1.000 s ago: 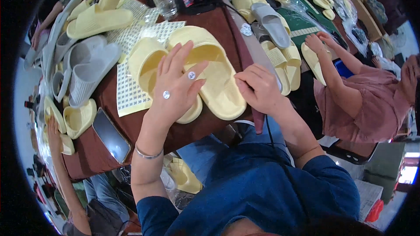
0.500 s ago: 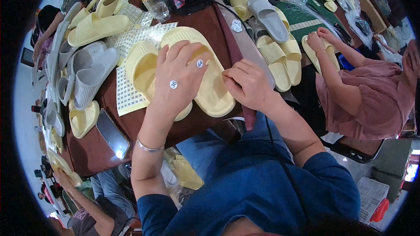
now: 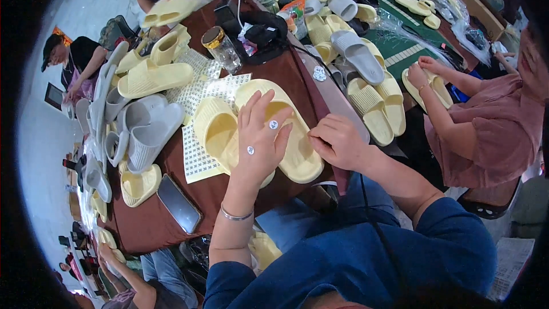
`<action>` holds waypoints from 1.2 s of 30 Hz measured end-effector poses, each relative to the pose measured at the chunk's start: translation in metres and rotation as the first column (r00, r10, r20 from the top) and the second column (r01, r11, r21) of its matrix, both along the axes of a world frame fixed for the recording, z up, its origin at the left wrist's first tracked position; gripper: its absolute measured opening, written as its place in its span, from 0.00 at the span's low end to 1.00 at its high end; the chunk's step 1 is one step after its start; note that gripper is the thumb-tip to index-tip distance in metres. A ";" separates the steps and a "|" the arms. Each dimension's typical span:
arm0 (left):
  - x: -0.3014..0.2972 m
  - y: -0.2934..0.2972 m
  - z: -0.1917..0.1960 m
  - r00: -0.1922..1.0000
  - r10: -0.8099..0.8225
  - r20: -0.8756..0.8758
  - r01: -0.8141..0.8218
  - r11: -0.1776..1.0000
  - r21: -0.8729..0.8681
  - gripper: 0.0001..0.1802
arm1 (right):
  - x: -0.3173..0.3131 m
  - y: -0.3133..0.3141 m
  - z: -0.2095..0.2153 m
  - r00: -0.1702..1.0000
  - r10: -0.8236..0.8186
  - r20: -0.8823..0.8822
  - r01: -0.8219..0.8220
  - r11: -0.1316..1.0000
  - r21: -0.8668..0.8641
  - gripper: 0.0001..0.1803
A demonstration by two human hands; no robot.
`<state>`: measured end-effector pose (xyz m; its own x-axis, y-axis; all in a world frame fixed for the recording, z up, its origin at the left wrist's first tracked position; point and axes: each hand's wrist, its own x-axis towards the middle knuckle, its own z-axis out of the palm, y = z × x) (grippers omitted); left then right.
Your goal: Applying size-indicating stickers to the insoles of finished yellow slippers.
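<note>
My left hand [image 3: 258, 140] is over a pair of pale yellow slide slippers, fingers stretched out and thumb apart. Two small round white stickers [image 3: 250, 150] are stuck to its back. Part of the left slipper [image 3: 213, 126] is hidden behind this hand, as is the strap of the right slipper [image 3: 303, 157]. At the right slipper's outer edge, my right hand [image 3: 342, 142] has its fingers curled and its thumb and forefinger pinched. Whatever the pinch may hold is too small to make out. Under the left slipper lies a white sticker sheet [image 3: 200, 157] printed in rows.
Grey slippers [image 3: 154, 131] and yellow slippers [image 3: 154, 79] are heaped on the left. A phone [image 3: 179, 203] lies near the table edge. Beyond the slippers stands a lidded clear jar [image 3: 223, 50]. More slippers [image 3: 374, 106] lie right; a co-worker's hands [image 3: 423, 71] hold a yellow pair.
The whole view has shifted, bringing more people into sight at the far side. My left thumb has spread away from its fingers, which now point more upward. My right hand stays pinched beside the slipper.
</note>
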<state>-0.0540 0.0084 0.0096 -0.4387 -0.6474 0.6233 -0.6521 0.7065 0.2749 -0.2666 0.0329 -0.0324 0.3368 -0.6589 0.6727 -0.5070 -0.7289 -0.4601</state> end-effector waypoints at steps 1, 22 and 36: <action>0.001 0.002 0.000 0.999 0.013 0.038 -0.013 1.000 0.020 0.18 | 0.001 0.002 0.001 1.000 0.000 0.000 0.000 1.000 0.009 0.04; 0.003 -0.008 0.000 0.987 0.043 0.154 -0.049 0.998 0.038 0.20 | 0.000 -0.002 0.000 0.997 -0.009 0.075 0.009 1.000 -0.007 0.05; -0.005 -0.008 -0.008 0.974 0.181 0.133 -0.193 0.978 0.081 0.11 | -0.011 -0.001 -0.008 0.982 0.037 0.187 -0.054 0.995 0.085 0.08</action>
